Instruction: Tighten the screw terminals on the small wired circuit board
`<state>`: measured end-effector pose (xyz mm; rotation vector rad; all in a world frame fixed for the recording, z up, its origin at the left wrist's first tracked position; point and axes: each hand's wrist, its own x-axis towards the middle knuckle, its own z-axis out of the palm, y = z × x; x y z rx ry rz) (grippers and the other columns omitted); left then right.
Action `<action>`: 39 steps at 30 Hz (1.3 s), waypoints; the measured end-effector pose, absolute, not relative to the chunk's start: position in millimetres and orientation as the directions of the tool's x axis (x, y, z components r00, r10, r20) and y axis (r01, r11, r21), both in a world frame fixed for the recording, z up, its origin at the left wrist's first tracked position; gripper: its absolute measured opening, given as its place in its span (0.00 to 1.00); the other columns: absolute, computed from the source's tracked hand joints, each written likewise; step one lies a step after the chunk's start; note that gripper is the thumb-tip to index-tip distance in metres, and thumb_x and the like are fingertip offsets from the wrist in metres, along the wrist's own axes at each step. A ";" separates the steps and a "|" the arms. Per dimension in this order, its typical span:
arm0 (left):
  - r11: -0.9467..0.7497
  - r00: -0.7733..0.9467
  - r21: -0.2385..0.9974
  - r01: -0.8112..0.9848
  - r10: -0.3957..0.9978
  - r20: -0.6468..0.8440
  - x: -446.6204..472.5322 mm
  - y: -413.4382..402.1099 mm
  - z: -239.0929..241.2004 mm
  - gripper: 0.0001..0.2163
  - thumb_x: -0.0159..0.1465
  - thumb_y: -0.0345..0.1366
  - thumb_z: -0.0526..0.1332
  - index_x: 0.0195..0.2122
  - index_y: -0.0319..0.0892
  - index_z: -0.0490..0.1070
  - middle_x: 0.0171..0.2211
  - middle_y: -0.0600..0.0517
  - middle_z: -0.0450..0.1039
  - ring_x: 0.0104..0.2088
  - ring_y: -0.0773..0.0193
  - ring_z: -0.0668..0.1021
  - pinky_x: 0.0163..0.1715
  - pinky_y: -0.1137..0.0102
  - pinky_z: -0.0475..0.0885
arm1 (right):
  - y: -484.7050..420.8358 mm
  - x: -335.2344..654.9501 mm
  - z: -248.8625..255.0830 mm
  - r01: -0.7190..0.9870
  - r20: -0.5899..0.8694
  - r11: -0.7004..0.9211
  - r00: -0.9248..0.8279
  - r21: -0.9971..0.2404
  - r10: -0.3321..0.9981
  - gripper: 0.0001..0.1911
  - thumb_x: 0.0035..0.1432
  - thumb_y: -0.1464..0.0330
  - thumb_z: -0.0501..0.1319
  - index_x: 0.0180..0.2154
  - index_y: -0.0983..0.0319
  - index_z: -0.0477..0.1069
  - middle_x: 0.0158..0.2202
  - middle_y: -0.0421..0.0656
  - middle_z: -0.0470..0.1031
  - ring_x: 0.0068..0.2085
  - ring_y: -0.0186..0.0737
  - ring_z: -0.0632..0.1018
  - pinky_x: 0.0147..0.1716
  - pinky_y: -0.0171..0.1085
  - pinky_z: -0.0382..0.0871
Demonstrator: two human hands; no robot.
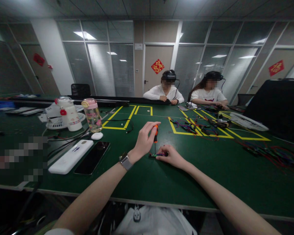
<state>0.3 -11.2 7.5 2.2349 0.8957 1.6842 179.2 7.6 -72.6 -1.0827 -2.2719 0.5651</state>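
My left hand [145, 138], with a watch on its wrist, is closed around the orange and black handle of a screwdriver [155, 138]. The screwdriver stands upright, its thin shaft pointing down at a small green circuit board [152, 155] on the table. Whether the tip sits in a screw is too small to tell. My right hand [171, 156] pinches the right end of the board, where dark and coloured wires show by the fingers. Part of the board is hidden under those fingertips.
On the left lie a black phone [93, 158], a white power bank [71, 156] and a white case [97, 136], with a pink-lidded bottle [92, 116] and white jug [72, 116] behind. Wired boards [186, 125] lie right of centre, more wires [276, 151] far right. Two people sit opposite.
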 end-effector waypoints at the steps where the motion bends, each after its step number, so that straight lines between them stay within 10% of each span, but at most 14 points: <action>1: -0.791 0.164 0.504 0.348 0.580 0.798 0.6 -11.2 7.6 0.12 0.70 0.31 0.51 0.49 0.43 0.71 0.41 0.49 0.74 0.43 0.63 0.75 0.45 0.68 0.68 | 7.6 179.2 -72.7 0.565 0.297 0.585 -0.522 -0.581 0.800 0.07 0.53 0.65 0.67 0.30 0.62 0.76 0.24 0.38 0.70 0.30 0.36 0.70 0.35 0.36 0.61; 23: -0.781 0.085 0.470 0.412 0.546 0.833 1.9 -10.8 3.8 0.07 0.65 0.35 0.61 0.43 0.44 0.74 0.36 0.52 0.70 0.38 0.64 0.74 0.42 0.69 0.70 | 5.3 177.9 -68.9 0.570 0.281 0.569 -0.516 -0.592 0.809 0.06 0.53 0.65 0.68 0.30 0.62 0.76 0.24 0.38 0.71 0.31 0.37 0.71 0.35 0.36 0.61; 31: -0.803 0.166 0.506 0.315 0.572 0.803 1.2 -9.0 3.9 0.15 0.71 0.32 0.48 0.53 0.43 0.70 0.50 0.47 0.73 0.51 0.62 0.74 0.53 0.66 0.68 | 6.4 177.8 -69.8 0.582 0.288 0.577 -0.516 -0.573 0.806 0.07 0.53 0.65 0.67 0.31 0.62 0.77 0.24 0.38 0.71 0.30 0.37 0.71 0.35 0.36 0.61; 39: -0.764 0.096 0.523 0.378 0.595 0.798 2.8 -8.7 4.3 0.11 0.68 0.33 0.55 0.49 0.42 0.72 0.39 0.50 0.73 0.40 0.63 0.75 0.43 0.68 0.70 | 6.2 178.5 -69.9 0.578 0.275 0.568 -0.518 -0.586 0.810 0.07 0.53 0.65 0.67 0.32 0.62 0.77 0.25 0.38 0.71 0.30 0.36 0.71 0.36 0.36 0.62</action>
